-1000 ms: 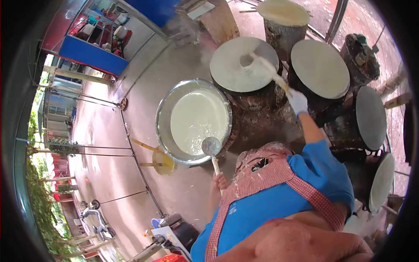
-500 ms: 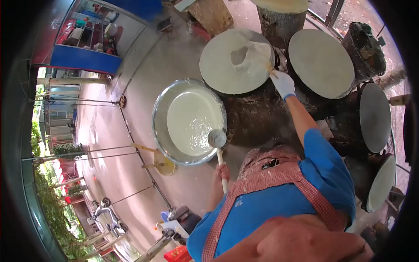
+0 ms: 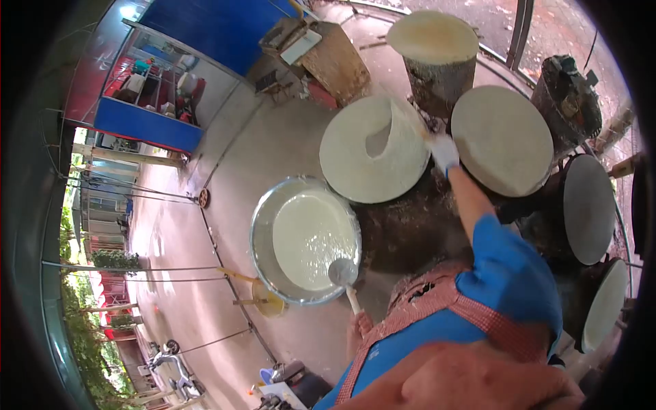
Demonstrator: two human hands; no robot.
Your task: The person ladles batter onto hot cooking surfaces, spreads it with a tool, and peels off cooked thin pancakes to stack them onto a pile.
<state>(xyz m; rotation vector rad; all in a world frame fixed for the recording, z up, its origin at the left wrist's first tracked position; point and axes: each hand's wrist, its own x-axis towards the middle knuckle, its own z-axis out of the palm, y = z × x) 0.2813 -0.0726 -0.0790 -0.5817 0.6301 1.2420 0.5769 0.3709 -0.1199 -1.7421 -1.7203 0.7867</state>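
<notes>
My right hand, in a white glove, is closed round the handle of a batter spreader, which is partly smeared by motion. The spreader lies over the right edge of a round griddle coated with pale batter, with a darker gap near the middle. My bare left hand grips the handle of a ladle. The ladle's bowl hangs over the near right rim of a large metal basin of white batter.
A second coated griddle stands to the right, a dark griddle beyond it, and another pale one lower down. Behind is a drum with a round top. A yellow bucket stands beside the basin.
The view has shifted, so the scene sits lower. My right hand has swept the spreader round to the griddle's right edge, smoothing the batter lump. My left hand still holds the ladle by the basin.
</notes>
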